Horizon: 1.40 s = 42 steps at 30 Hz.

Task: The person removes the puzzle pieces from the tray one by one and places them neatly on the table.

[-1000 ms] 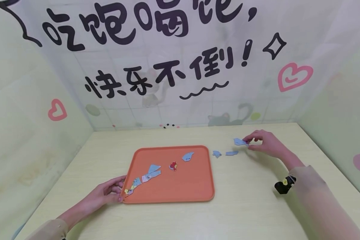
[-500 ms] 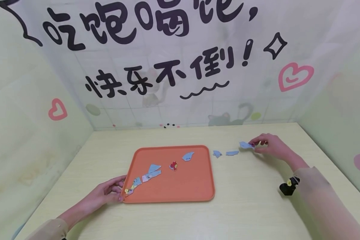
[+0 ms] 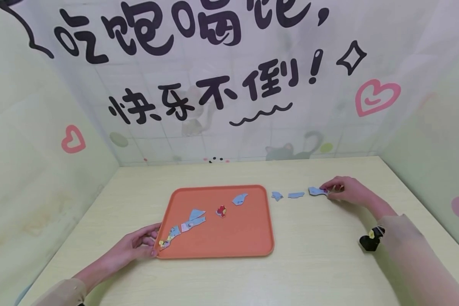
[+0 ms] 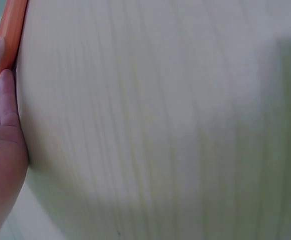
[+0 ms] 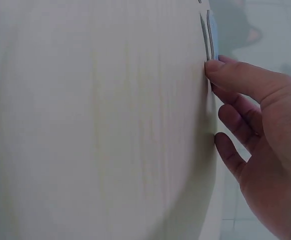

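My right hand (image 3: 349, 190) pinches a flat light-blue puzzle piece (image 3: 315, 191) between thumb and fingers, close over the table's right side. In the right wrist view its thin blue edge (image 5: 212, 30) extends past the thumb tip. My left hand (image 3: 135, 245) holds the left rim of an orange tray (image 3: 237, 238) near its front corner, fingers bent against the edge. The left wrist view has those fingers along the orange rim (image 4: 14, 30). On the tray lie several irregular printed pieces, including a blue piece (image 3: 239, 199) and a red one (image 3: 221, 211).
Two more blue pieces, one jagged (image 3: 277, 196) and one narrow (image 3: 296, 195), lie between the tray and my right hand. A printed curtain (image 3: 214, 140) stands behind the pale wooden table (image 3: 229, 280), with walls at both sides.
The right hand has moved right and down toward the table with the puzzle piece, into line with the two loose blue pieces. The left hand and tray stay put.
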Tool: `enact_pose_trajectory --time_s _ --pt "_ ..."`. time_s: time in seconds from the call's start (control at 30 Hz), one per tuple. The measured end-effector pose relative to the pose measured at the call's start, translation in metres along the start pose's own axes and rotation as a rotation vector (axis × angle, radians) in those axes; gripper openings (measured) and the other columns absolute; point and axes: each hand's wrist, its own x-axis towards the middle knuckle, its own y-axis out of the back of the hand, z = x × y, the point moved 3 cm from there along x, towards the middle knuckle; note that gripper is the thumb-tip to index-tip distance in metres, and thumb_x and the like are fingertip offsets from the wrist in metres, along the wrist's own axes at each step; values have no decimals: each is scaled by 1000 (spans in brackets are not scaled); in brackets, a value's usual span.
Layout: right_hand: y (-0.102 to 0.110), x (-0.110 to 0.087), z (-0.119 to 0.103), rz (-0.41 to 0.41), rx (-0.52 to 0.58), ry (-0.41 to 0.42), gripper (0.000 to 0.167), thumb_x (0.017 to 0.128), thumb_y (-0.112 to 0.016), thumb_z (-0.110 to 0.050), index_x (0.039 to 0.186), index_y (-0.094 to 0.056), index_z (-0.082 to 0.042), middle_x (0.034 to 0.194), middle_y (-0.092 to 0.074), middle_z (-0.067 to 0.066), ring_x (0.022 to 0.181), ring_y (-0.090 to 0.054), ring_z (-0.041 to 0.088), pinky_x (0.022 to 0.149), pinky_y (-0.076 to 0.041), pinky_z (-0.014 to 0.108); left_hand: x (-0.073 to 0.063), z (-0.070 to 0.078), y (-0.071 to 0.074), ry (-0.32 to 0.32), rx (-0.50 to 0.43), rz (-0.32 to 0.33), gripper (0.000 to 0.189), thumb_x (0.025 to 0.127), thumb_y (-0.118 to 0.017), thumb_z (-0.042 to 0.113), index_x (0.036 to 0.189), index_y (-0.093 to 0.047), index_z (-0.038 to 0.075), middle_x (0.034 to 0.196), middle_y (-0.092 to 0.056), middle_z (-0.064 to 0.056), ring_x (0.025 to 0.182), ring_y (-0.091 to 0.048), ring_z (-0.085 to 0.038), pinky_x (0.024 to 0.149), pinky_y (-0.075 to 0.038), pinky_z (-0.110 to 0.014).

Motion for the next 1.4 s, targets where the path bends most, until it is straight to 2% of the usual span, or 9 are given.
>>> enact_pose_trajectory --time_s 0.37,0.57,0.67,0.8,0.9,1.13,1.2,1.37,1.4 --pt "-1 -4 6 -24 59 38 31 91 -71 -17 120 -70 -9 115 -66 10 92 -52 11 79 -44 19 1 -2 1 -6 2 5 69 94 -66 18 154 -33 11 130 -50 -12 104 -57 -8 89 -47 -18" --pt "0 -6 12 -45 68 50 32 90 -72 -22 120 -71 -12 118 -66 9 104 -57 17 87 -45 22 2 -4 0 -2 4 5 69 94 -66 18 154 -33 11 130 -50 -11 103 -57 -8 88 -47 -18" --pt "1 -7 16 -48 61 45 32 90 -73 -24 120 -71 -13 120 -67 10 108 -58 18 89 -45 23 2 -3 -1 2 3 0 70 93 -66 18 154 -32 11 129 -50 -11 103 -57 -8 89 -47 -19" --pt "2 -6 19 -58 75 19 33 90 -73 -26 121 -71 -15 121 -66 9 109 -56 13 91 -44 22 1 -1 -1 4 0 -2 71 93 -67 18 154 -32 10 129 -51 -11 103 -57 -8 88 -48 -18" --pt "2 -4 20 -64 95 4 34 90 -73 -27 122 -70 -17 122 -66 7 109 -55 10 92 -44 22 0 0 -1 -22 4 -4 72 93 -66 17 154 -31 6 128 -51 -13 103 -57 -8 88 -47 -18" --pt "3 -2 17 -66 95 20 35 90 -73 -26 122 -70 -14 122 -66 9 112 -56 21 91 -44 25 0 1 0 -39 -3 -5 72 93 -67 16 154 -30 5 127 -51 -13 102 -57 -7 87 -47 -17" --pt "2 -2 18 -65 90 15 35 89 -73 -25 122 -70 -14 123 -66 9 111 -56 17 91 -44 24 0 0 0 -43 -6 -8 71 93 -66 16 154 -30 5 127 -51 -14 102 -57 -7 87 -47 -17" --pt "2 -2 18 -70 92 3 35 89 -73 -25 123 -70 -14 124 -65 10 113 -56 19 92 -44 24 0 1 0 -51 -8 -9 71 93 -66 15 154 -30 5 127 -51 -15 102 -57 -7 87 -47 -17" --pt "2 -2 17 -71 95 2 35 90 -73 -25 123 -70 -14 124 -65 10 114 -55 23 92 -44 25 0 0 0 -53 -7 -10 71 93 -66 15 154 -31 5 128 -51 -15 102 -57 -7 87 -47 -17"
